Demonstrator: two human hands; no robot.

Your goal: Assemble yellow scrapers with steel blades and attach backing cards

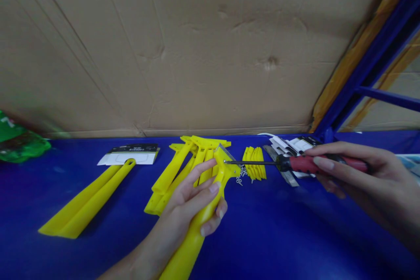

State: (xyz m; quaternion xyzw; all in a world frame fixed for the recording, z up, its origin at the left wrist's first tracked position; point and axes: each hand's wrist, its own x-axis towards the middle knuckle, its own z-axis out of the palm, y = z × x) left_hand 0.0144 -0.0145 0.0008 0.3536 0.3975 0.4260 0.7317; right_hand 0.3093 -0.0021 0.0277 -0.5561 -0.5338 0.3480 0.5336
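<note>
My left hand [193, 201] is closed around the handle of a yellow scraper [200, 227], its head tilted up with a metal blade edge along the top. In my right hand [361, 170] is a screwdriver [328, 164] with a red and black handle. Its dark shaft points left, and the tip meets a small screw on the scraper's head. Behind my left hand lies a pile of yellow scraper handles [175, 170]. Beside the scraper's head are loose small screws [241, 175] and a row of small yellow plates [254, 163].
Two finished-looking yellow pieces [88, 201] lie at left against a black-and-white card [131, 155]. Metal blades [288, 178] and white packets [285, 144] sit at right. A green bottle [19, 140] is far left. A cardboard wall [197, 52] and blue frame [361, 65] bound the blue table [262, 236].
</note>
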